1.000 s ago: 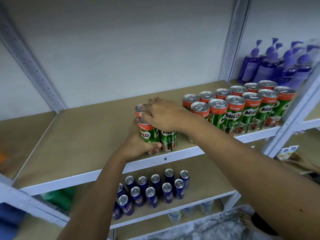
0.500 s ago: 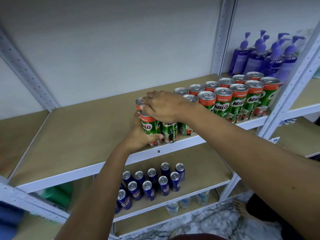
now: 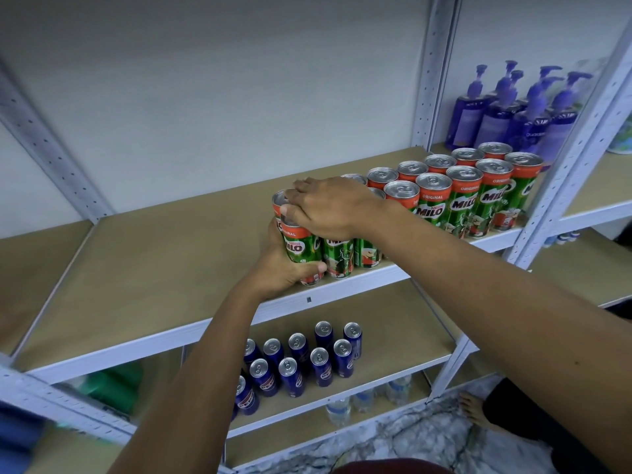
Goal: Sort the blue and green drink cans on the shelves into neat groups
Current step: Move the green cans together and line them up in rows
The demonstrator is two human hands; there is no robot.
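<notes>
Gripping a green can (image 3: 301,249) in left hand (image 3: 284,268), right hand (image 3: 328,208) flat atop cans, blue cans (image 3: 297,360) below

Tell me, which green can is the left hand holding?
The green can at the far left end of the front row. The left hand wraps its side from the left, thumb across its base; the other green cans stand free to its right.

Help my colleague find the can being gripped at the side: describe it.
On the upper shelf, follow the green cans' front row to its left end. The end can has the left hand wrapped round it, the right hand lying on top.
</notes>
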